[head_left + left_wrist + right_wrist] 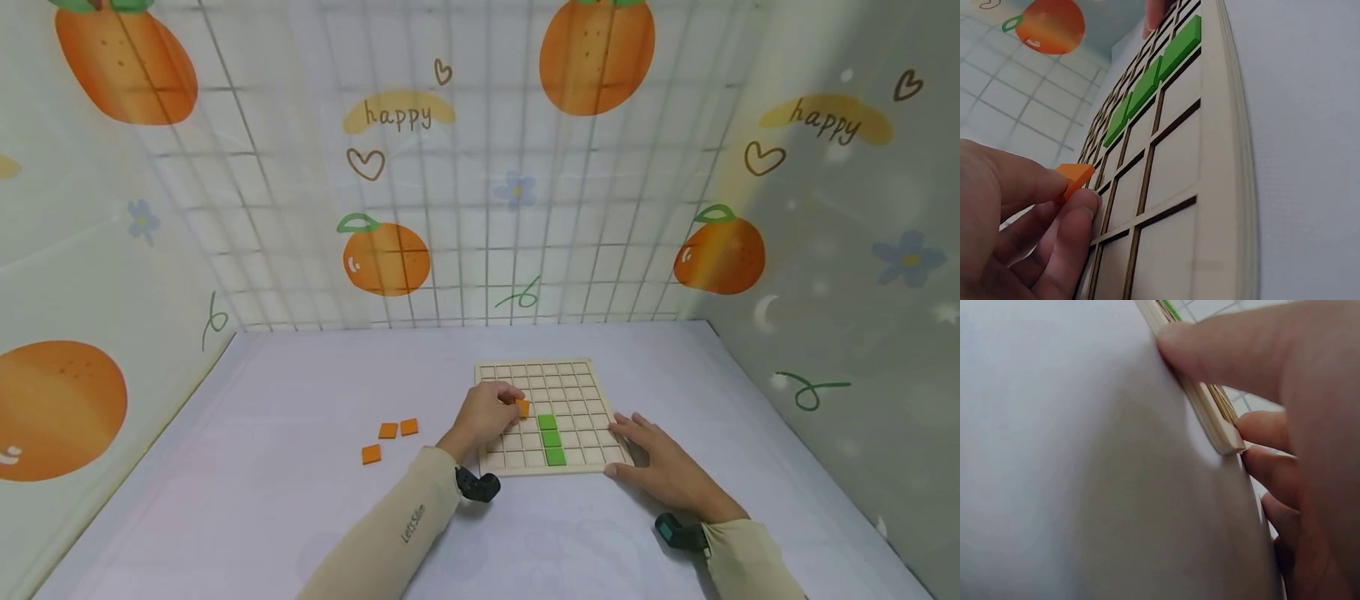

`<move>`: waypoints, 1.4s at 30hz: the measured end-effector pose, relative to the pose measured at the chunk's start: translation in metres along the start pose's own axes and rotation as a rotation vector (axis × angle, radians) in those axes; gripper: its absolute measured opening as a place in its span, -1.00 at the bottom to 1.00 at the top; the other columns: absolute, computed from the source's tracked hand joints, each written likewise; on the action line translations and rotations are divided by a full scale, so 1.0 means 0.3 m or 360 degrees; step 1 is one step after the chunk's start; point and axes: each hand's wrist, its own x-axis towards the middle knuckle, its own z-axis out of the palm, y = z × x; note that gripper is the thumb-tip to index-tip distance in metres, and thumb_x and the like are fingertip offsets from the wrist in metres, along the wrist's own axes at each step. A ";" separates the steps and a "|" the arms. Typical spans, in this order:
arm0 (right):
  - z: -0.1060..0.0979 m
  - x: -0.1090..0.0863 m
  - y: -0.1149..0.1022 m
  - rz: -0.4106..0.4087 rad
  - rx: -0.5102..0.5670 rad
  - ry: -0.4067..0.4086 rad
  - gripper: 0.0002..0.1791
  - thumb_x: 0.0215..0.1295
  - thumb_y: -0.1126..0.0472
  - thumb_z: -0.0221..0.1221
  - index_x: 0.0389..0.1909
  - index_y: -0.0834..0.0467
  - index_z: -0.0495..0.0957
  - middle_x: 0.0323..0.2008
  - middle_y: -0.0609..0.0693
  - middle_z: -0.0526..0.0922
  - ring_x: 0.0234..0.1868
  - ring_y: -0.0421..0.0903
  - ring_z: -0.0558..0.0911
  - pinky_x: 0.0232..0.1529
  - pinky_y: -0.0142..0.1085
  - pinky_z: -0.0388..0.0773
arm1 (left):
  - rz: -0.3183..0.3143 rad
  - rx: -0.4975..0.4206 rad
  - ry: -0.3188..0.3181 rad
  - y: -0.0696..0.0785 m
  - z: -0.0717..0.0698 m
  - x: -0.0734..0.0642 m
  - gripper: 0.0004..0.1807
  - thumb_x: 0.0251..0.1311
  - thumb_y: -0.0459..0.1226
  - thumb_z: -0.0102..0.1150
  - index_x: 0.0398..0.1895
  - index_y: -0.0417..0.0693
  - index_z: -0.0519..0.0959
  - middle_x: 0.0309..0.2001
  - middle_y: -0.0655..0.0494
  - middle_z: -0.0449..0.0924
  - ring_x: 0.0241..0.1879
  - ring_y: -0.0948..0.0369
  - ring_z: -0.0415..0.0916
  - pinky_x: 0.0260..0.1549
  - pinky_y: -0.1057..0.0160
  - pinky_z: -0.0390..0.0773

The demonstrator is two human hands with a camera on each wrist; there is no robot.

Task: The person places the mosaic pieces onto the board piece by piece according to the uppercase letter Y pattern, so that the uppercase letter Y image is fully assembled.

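A wooden grid board (pixel 534 471) lies flat on the table, with three green square tiles (pixel 551 438) in one column at its near side. My left hand (pixel 483 414) is over the board's left part. Between thumb and fingers it pinches an orange square tile (pixel 1076 175), which is tilted above the cells in the left wrist view. At the board's near right corner, my right hand (pixel 667 467) touches the frame. Its thumb (pixel 1185 347) lies against the near edge and its other fingers are by the right side, fairly straight.
Several loose items are few here: three orange tiles (pixel 387 431) lie on the white table (pixel 300 392) left of the board. A printed curtain (pixel 465 192) over a wire grid stands behind, with fabric walls at both sides. Each wrist wears a small black camera (pixel 477 485).
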 end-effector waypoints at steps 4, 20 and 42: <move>-0.001 -0.003 0.002 0.0013 -0.0013 0.0004 -0.08 0.17 -0.30 0.32 0.42 0.16 0.37 0.49 0.12 0.24 0.51 0.29 0.03 0.32 0.38 0.01 | -0.0010 -0.0018 0.0004 0.006 0.003 0.008 -0.73 0.25 -0.37 0.23 0.01 -0.08 0.70 -0.27 0.20 0.64 -0.35 0.23 0.52 -0.32 0.27 0.53; 0.002 0.007 0.008 0.0073 -0.0009 -0.0022 -0.05 0.13 -0.35 0.31 0.44 0.11 0.36 0.51 0.06 0.21 0.53 0.25 0.00 0.33 0.37 0.00 | -0.0001 0.0080 0.0118 0.009 0.035 0.035 -0.78 0.26 -0.33 0.25 -0.06 -0.01 0.74 -0.09 0.22 0.69 -0.04 0.22 0.54 0.03 0.10 0.51; 0.005 0.005 0.010 0.0023 0.0019 -0.0015 -0.06 0.15 -0.33 0.31 0.43 0.15 0.37 0.50 0.08 0.23 0.53 0.26 0.00 0.34 0.36 -0.01 | 0.0002 0.0304 0.0200 -0.004 0.060 0.034 -0.81 0.23 -0.28 0.24 -0.17 0.11 0.77 -0.07 0.23 0.69 -0.01 0.19 0.57 -0.02 0.11 0.53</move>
